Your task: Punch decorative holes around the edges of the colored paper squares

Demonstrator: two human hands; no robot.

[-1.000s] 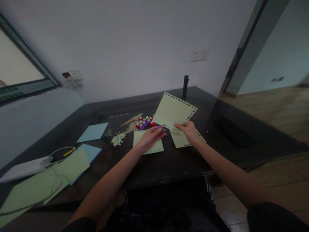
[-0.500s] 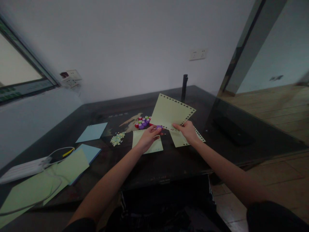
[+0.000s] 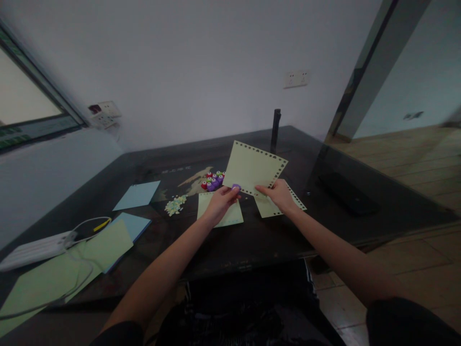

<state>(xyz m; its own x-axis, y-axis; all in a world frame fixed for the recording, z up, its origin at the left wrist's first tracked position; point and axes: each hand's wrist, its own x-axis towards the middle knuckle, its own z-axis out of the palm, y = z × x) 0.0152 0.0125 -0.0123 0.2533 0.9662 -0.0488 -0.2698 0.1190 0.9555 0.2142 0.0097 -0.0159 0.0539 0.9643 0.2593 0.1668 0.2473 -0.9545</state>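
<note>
My right hand point(image 3: 276, 194) grips a pale yellow-green sheet of paper point(image 3: 254, 166) by its lower right part, holding it tilted above the table. Small shapes are punched along its upper, right and lower edges. In my left hand point(image 3: 225, 202) is a small purple craft punch point(image 3: 236, 187), pinched at the sheet's lower left edge. Below the hands lie two more punched sheets, a left one point(image 3: 230, 217) and a right one point(image 3: 268, 206). Just behind my left hand stands a cluster of red, green and purple eyed punches point(image 3: 213, 181).
Paper bits point(image 3: 175, 205) are heaped left of the sheets. Further left lie a light blue sheet point(image 3: 138, 195), stacked paper point(image 3: 111, 245) and a white power strip point(image 3: 36, 251) with a cable. A black upright object point(image 3: 275, 129) stands behind; a dark flat case point(image 3: 347, 194) lies right.
The purple punch has come up to the sheet's lower left edge with my left hand. The held sheet has shifted slightly left. A red piece near the punch no longer shows.
</note>
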